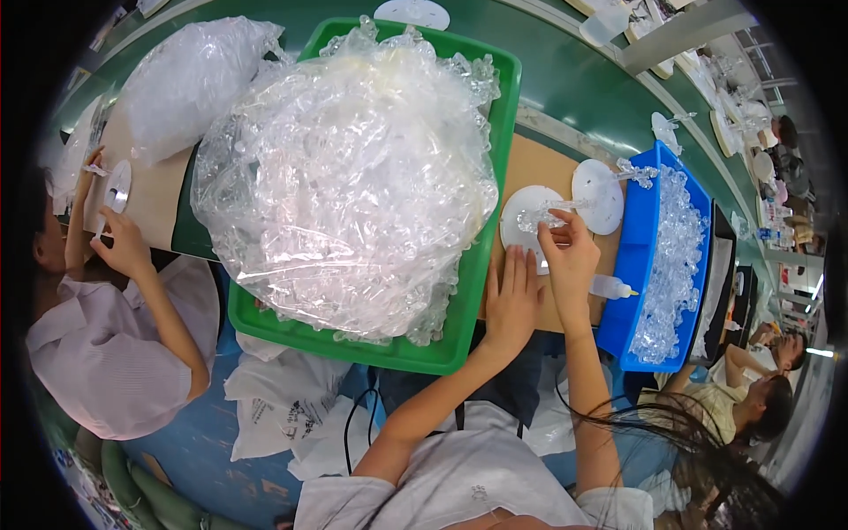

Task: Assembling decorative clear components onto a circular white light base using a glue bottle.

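Observation:
A white round disc (521,199) lies on a brown board in front of me, with a clear plastic piece (535,215) over its face. My right hand (572,252) pinches the near end of that clear piece between thumb and fingers. My left hand (515,300) rests at the disc's near edge, its fingers stretched out and holding nothing. A second white disc (601,212) lies just beyond to the right. Close to my right wrist is a translucent squeeze bottle (606,287) with a yellow tip, lying on its side.
A large green tray (450,349), heaped with bagged clear plastic parts (353,185), stands at my left. On the right is a blue bin (638,256) of clear pieces (667,274). A co-worker (124,344) handles a disc at far left, near another plastic bag (194,84).

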`<act>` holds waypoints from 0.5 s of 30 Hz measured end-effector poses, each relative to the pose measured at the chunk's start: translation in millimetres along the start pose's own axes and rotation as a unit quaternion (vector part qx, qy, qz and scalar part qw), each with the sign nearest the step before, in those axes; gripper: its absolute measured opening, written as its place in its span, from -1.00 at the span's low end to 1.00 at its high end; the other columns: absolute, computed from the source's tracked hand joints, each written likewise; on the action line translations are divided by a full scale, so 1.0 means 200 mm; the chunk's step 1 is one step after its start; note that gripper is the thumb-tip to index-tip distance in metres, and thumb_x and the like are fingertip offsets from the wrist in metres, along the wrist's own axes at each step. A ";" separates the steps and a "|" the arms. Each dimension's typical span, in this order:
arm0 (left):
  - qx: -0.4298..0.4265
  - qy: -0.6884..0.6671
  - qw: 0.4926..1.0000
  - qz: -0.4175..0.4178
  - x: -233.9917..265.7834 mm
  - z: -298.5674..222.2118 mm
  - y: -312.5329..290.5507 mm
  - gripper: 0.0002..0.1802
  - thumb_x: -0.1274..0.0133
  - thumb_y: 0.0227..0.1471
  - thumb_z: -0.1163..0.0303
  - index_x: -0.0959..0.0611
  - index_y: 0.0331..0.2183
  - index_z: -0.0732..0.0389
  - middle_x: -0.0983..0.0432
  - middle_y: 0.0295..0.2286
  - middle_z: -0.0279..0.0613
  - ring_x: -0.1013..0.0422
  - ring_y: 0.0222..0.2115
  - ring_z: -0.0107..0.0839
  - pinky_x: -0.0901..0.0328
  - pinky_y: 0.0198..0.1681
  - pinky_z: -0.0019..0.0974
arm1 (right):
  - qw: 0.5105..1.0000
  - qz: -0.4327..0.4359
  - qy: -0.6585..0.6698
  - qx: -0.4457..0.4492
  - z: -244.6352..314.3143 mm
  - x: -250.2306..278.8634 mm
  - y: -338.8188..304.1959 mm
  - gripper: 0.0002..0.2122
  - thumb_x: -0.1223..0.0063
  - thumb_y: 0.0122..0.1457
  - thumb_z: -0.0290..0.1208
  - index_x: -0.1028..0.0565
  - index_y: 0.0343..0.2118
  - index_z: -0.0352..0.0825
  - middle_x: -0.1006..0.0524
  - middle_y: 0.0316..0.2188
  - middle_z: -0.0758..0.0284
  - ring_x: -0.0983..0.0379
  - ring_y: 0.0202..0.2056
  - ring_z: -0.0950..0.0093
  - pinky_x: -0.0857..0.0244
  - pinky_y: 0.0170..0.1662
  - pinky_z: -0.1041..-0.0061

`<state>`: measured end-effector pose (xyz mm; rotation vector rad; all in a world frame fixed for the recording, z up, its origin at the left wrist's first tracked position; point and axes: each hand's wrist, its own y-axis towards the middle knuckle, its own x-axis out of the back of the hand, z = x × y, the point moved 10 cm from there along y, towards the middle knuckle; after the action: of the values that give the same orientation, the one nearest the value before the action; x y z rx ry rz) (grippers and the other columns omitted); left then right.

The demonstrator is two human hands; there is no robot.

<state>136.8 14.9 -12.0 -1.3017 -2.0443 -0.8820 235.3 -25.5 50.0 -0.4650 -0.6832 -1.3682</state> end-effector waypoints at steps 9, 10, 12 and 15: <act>-0.080 0.002 0.997 0.009 -0.01 -0.09 -0.09 -0.37 0.01 -0.09 0.35 -0.33 0.04 0.42 -0.18 0.06 0.13 -0.03 0.17 -0.02 0.10 0.22 0.07 | 0.997 -0.039 -0.062 -0.005 0.01 -0.02 -0.10 -0.72 -0.22 0.01 -0.35 -0.44 -0.30 -0.42 -0.54 -0.55 0.20 -0.52 -0.50 0.39 -0.37 -0.41 0.48; -0.078 0.001 0.997 0.010 0.00 -0.07 -0.09 -0.37 0.01 -0.09 0.35 -0.33 0.04 0.42 -0.18 0.06 0.13 -0.03 0.17 -0.02 0.10 0.22 0.07 | 0.997 -0.036 -0.063 -0.005 0.00 -0.03 -0.10 -0.72 -0.22 0.01 -0.35 -0.44 -0.30 -0.42 -0.54 -0.55 0.20 -0.52 -0.50 0.39 -0.37 -0.41 0.48; -0.115 0.023 0.992 0.034 0.00 -0.10 -0.09 -0.40 0.01 -0.10 0.37 -0.37 0.02 0.41 -0.18 0.07 0.11 -0.04 0.17 -0.03 0.09 0.22 0.06 | 0.996 -0.060 -0.060 0.017 0.01 0.00 -0.10 -0.71 -0.23 0.00 -0.36 -0.43 -0.30 -0.44 -0.54 -0.55 0.17 -0.53 -0.51 0.37 -0.37 -0.42 0.48; -0.119 0.029 0.991 0.048 0.02 -0.10 -0.08 -0.42 0.04 -0.09 0.38 -0.38 0.01 0.40 -0.20 0.07 0.10 -0.06 0.17 -0.06 0.08 0.21 0.04 | 0.995 -0.079 -0.065 0.015 -0.01 0.01 -0.08 -0.70 -0.23 0.00 -0.37 -0.43 -0.28 -0.44 -0.55 -0.53 0.18 -0.54 -0.50 0.42 -0.37 -0.42 0.49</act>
<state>122.2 -3.7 0.7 -1.4680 -1.8573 -1.1312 219.6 -30.7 47.3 -0.4867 -0.8612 -1.4823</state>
